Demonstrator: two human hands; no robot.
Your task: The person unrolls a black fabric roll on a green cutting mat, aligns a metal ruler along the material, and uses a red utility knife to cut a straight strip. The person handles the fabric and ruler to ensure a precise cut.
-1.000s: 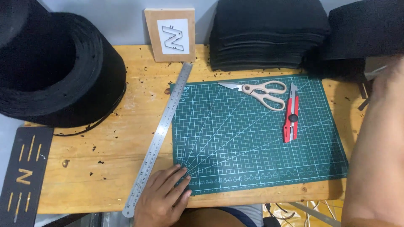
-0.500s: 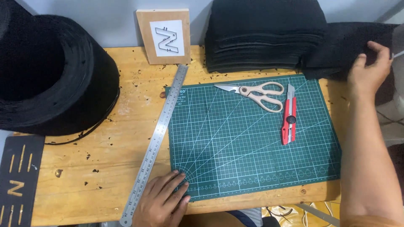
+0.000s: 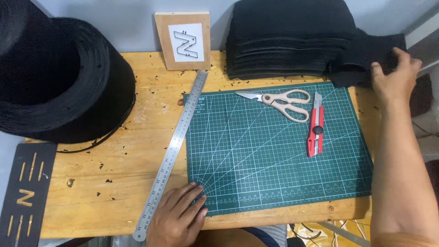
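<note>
My left hand [image 3: 177,214] lies flat on the wooden table, fingers spread, touching the near left corner of the green cutting mat [image 3: 274,151] and the steel ruler [image 3: 172,148]. Reaching far right, my right hand [image 3: 395,77] grips a piece of black foam fabric [image 3: 366,57] beside the stack of black foam sheets [image 3: 290,39]. Cream-handled scissors [image 3: 281,103] and a red utility knife [image 3: 315,130] lie on the mat.
A big roll of black foam [image 3: 59,77] fills the left side. A wooden block with a letter-shaped pattern [image 3: 183,40] leans on the wall. A black stencil strip [image 3: 25,192] lies at the near left. Black crumbs dot the table [image 3: 114,183].
My right hand has gone up and right to the black foam piece and taken hold of it. The left hand stays on the mat corner. The view has shifted slightly.
</note>
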